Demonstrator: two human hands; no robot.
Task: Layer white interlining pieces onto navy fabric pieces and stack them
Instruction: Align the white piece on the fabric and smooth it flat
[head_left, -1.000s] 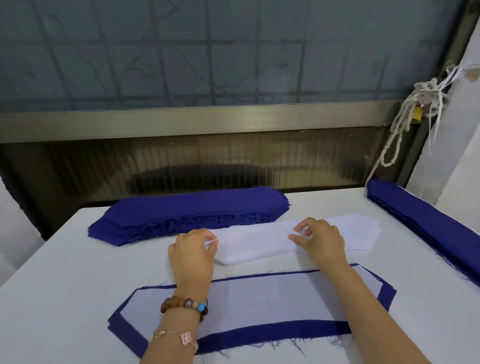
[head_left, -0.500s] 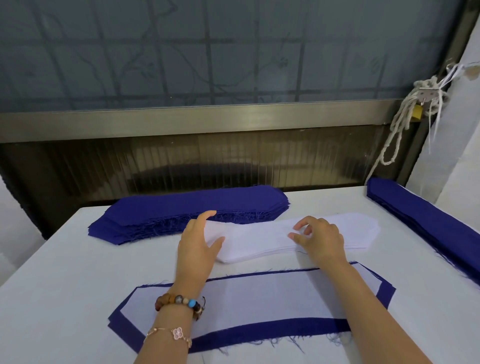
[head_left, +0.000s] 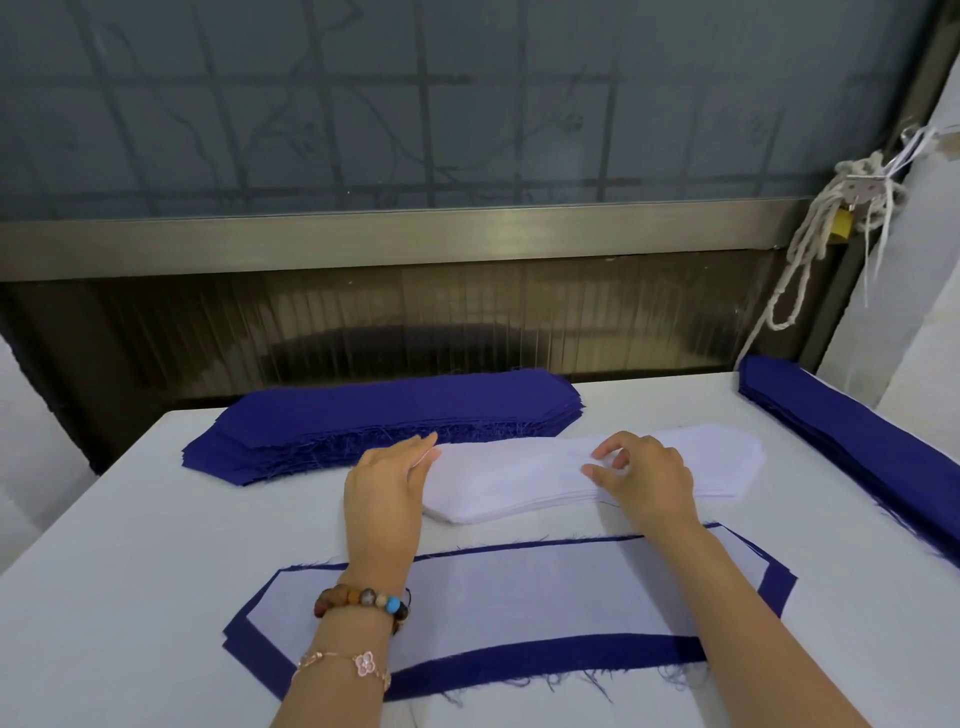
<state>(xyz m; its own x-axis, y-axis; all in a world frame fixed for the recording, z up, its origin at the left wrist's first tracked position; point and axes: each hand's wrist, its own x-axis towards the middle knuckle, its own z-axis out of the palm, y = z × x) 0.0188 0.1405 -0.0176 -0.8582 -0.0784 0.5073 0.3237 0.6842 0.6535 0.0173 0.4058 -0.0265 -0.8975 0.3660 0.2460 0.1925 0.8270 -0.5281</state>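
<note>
Navy pile (head_left: 857, 452) at right running off frame. Left hand (head_left: 387, 499), fingers straight, pressing interlining stack (head_left: 519, 478) end; right hand (head_left: 649, 480) curling atop, pinch unclear. White table (head_left: 130, 545) lying under frosted window (head_left: 467, 104).

A broad stretch of bare worktop (head_left: 119, 597) lies open down the left side, from the near edge back to the navy stack (head_left: 384, 415). That stack blocks the far centre, with a dark wall panel (head_left: 415, 322) close behind it. Just in front lies the interlining stack (head_left: 519, 478), set crosswise and almost touching the navy stack at its left end, with a gap widening to the right. The left hand (head_left: 384, 493) lies flat against its left end and the right hand (head_left: 649, 478) curls on top, so both forearms cross the layered piece (head_left: 545, 587) near the front edge. A narrow bare band runs between that piece and the interlining stack. A second navy stack (head_left: 857, 452) walls the right edge, and a rope (head_left: 810, 249) hangs above the far right corner.
</note>
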